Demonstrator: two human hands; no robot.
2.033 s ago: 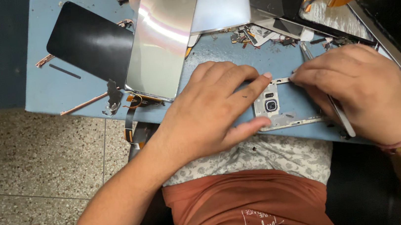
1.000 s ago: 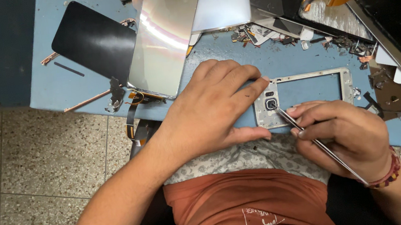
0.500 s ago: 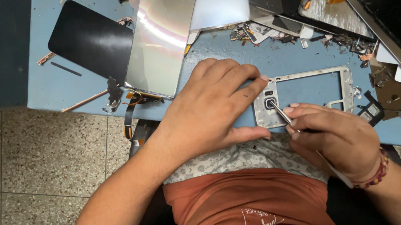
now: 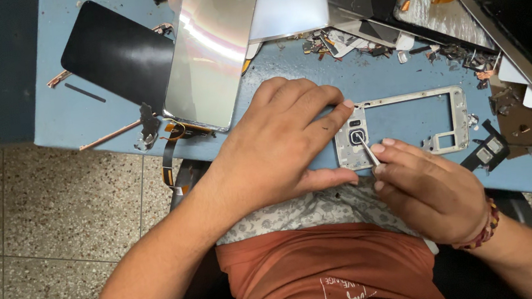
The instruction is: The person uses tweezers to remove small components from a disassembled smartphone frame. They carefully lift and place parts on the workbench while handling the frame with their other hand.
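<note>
- Leftmost, a black glass panel (image 4: 116, 53) and a silvery phone back (image 4: 212, 46) lie beyond the left hand, well apart from it.
- Next, the left hand (image 4: 279, 145) lies palm-down, fingers spread, holding nothing; forefinger and thumb pin the silver phone frame (image 4: 408, 124) flat on the blue table (image 4: 65, 118).
- Rightmost, the right hand (image 4: 431, 185), wrist low, pinches metal tweezers (image 4: 367, 151); their tip meets the frame's camera ring just beyond the fingertips.

blue worktable (image 4: 79, 123), speckled terrazzo floor (image 4: 35, 213)
</note>
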